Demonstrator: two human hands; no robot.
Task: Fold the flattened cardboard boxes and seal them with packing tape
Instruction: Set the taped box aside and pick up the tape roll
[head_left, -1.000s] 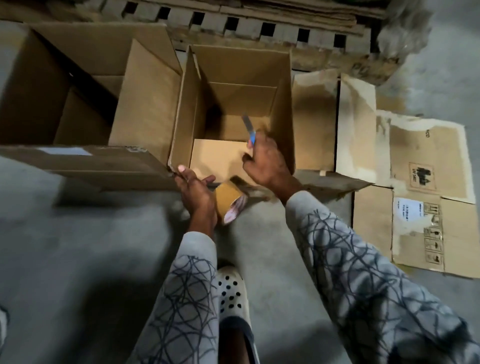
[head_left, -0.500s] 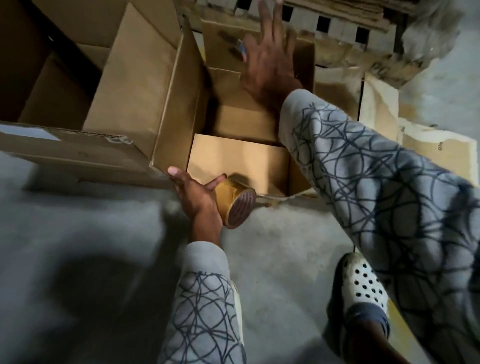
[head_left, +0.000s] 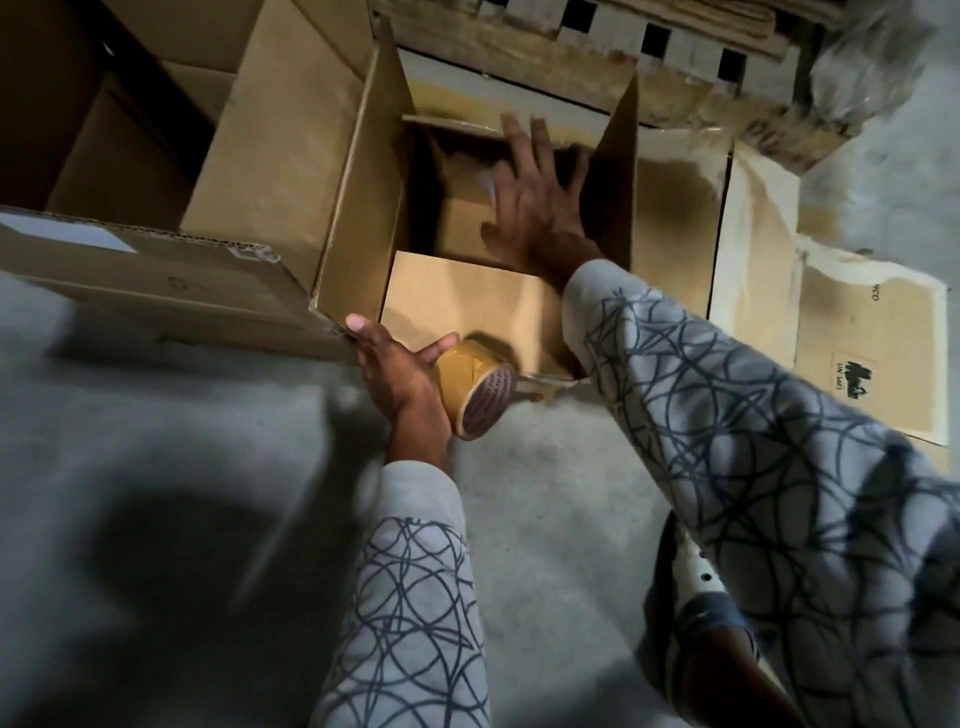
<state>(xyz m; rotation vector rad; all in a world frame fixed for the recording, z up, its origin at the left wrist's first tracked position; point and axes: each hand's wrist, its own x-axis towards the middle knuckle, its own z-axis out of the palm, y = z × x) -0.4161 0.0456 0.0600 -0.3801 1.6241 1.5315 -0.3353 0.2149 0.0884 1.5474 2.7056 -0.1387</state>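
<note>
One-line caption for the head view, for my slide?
Left hand holds tape roll while right hand reaches into open cardboard box.

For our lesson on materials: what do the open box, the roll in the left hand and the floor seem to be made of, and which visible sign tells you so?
Open box: corrugated cardboard, matte brown; folding flaps.
Tape roll in the left hand: probably glossy brown plastic film, going by its shine, on a printed core.
Floor: looks like bare grey concrete, dull and mottled.

Left hand (head_left: 397, 376) grips the tape roll (head_left: 475, 392) at the open box (head_left: 358, 208); right hand (head_left: 535, 202) spread inside.
</note>
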